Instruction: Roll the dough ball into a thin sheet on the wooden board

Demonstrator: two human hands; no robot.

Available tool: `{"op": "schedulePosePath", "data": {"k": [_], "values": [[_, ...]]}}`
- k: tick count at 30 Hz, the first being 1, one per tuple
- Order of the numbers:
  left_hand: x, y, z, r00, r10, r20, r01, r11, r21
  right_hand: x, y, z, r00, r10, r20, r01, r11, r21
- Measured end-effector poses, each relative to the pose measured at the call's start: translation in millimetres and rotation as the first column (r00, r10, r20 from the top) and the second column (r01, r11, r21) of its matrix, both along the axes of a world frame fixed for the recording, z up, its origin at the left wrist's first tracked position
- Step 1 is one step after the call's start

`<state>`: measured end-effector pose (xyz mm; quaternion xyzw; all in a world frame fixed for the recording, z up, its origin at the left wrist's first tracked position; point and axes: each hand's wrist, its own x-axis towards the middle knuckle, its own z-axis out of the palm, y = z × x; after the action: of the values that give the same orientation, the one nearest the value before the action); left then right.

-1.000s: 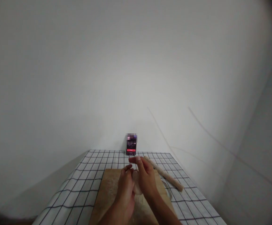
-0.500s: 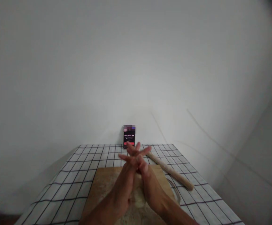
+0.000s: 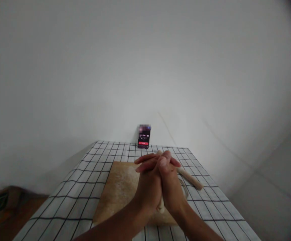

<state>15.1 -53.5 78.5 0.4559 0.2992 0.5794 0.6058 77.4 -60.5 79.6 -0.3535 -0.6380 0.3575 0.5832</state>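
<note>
My left hand and my right hand are clasped together over the right part of a floured wooden board. Their fingers are interlaced and folded over each other, with the thumbs on top. A pale piece of dough shows in the gap between the heels of both hands. Most of the dough is hidden by the palms, and I cannot tell how much of it rests on the board.
A wooden rolling pin lies slanted to the right of the board. By the board's right edge is a thin loop. A phone showing a timer leans on the wall behind the checked tablecloth.
My fingers were spread and crossed; now they are folded down and interlaced. Both hands have shifted right over the board. The view has tilted, and the board shows higher.
</note>
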Motion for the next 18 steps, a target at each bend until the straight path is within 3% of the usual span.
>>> {"op": "schedulePosePath", "data": {"k": [2,4,8,11,15,18], "values": [[-0.3,5.1,-5.0,0.999,-0.035,0.034,0.036,0.999,-0.010,4.3,7.6,-7.4,0.999,0.033,-0.030,-0.035,0.998,-0.048],[-1.3,9.6,-9.6,0.995,-0.023,0.095,0.027,0.999,-0.041,5.5,16.5,-14.4,0.996,-0.023,-0.092,0.017,0.998,-0.063],[-3.4,20.5,-12.9,0.957,0.170,0.234,-0.129,0.975,-0.180,-0.9,30.1,-25.6,0.922,-0.290,-0.256,0.288,0.956,-0.047],[-6.0,32.7,-11.1,0.942,0.312,0.125,-0.267,0.920,-0.285,-8.5,31.8,-32.3,0.909,-0.322,-0.264,0.334,0.943,0.000],[-8.0,52.3,-13.8,0.925,0.377,-0.038,-0.378,0.910,-0.170,-8.2,41.8,-36.3,0.976,-0.186,-0.114,0.204,0.965,0.167],[-11.4,62.5,-28.3,0.951,0.296,-0.092,-0.296,0.955,0.012,4.8,60.0,-39.5,0.974,-0.170,-0.152,0.178,0.983,0.036]]}}
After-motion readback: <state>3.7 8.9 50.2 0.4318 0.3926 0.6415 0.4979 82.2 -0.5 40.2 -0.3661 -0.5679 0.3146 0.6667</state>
